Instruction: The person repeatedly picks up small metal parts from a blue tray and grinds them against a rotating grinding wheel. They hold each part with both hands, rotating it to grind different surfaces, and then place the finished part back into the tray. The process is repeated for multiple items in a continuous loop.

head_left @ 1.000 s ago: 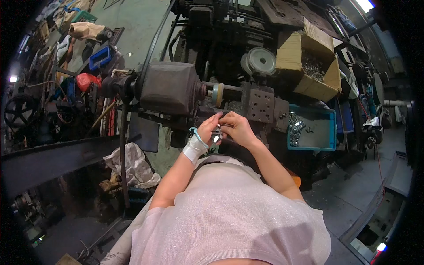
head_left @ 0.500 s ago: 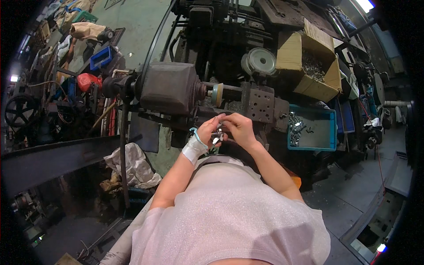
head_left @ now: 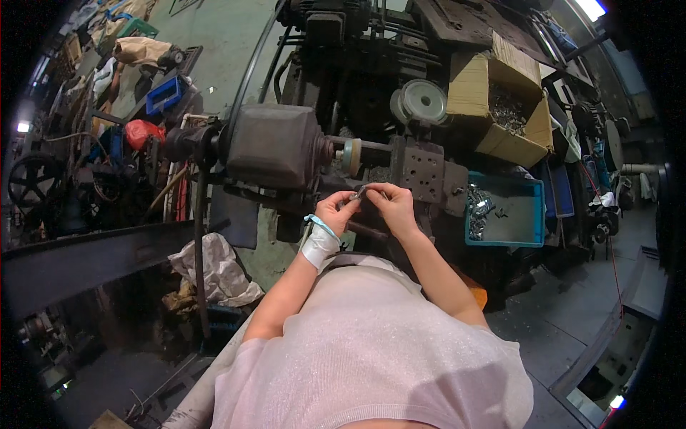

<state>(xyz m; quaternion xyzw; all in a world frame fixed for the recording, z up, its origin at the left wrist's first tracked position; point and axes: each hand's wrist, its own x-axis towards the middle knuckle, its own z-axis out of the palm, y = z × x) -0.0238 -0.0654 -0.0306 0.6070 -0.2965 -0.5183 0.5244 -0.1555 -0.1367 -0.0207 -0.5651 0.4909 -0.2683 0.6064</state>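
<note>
In front of the machine, my left hand [head_left: 333,214] and my right hand [head_left: 394,205] meet at the fingertips. Between them is a small shiny metal piece [head_left: 360,191], pinched by both; its exact shape is too small to make out. My left wrist has a white wrap and a pale blue band. Just beyond my hands stand the machine's dark box-shaped head [head_left: 274,145], a round pale wheel [head_left: 351,156] on its spindle and a dark block with drilled holes [head_left: 423,171].
To the right lies a blue plastic bin [head_left: 520,207] with shiny metal parts along its left side. Behind it stands an open cardboard box [head_left: 468,93] of metal pieces. A dark upright post [head_left: 202,272] and a crumpled white sack [head_left: 221,268] are on the left.
My hands have risen slightly, and my left fingers have turned to pinch the piece. The bright metal pieces seen in my left palm before no longer show.
</note>
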